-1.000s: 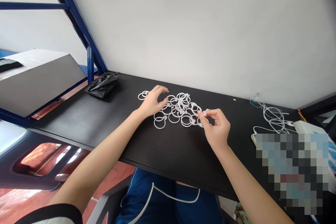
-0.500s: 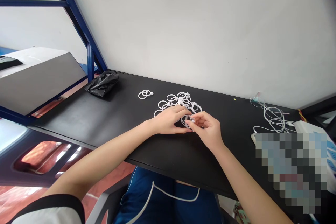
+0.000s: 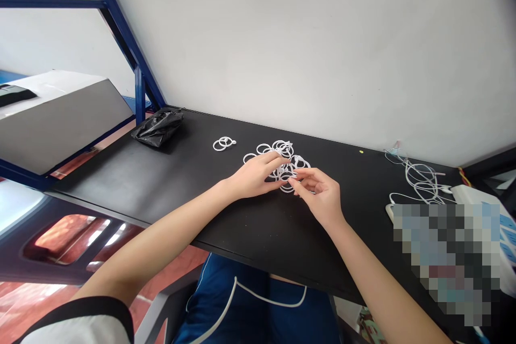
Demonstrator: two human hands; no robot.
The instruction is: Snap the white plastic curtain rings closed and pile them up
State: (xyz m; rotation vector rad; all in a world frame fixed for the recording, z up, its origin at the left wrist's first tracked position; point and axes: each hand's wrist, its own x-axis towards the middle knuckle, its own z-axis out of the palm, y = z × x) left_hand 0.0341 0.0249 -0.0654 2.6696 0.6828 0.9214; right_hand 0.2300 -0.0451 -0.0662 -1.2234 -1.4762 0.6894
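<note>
1. On the smooth black flat-topped surface [image 3: 237,226], a heap of thin white round plastic rings with small clips [image 3: 278,149] lies around the middle, nearer the far edge, presumably to stay within reach of both hands.
2. The right hand [image 3: 320,193] has thumb and forefinger together, apparently pinching one white plastic ring [image 3: 286,191] at the heap's near side; a small grip like this likely suits so slim a rim.
3. The left hand [image 3: 256,176] arches over the heap, fingers spread from the thumb, perhaps to steady the rings; contact beneath is hidden.
4. A separate pair of white plastic rings [image 3: 224,142] sits toward the far edge, apart from the heap.
5. Black top shows from heap to near edge, and leftward too, until the crumpled black plastic bag [image 3: 159,128] at the far-left corner.
6. Tangled thin white cables [image 3: 423,185] bound the right end.
</note>
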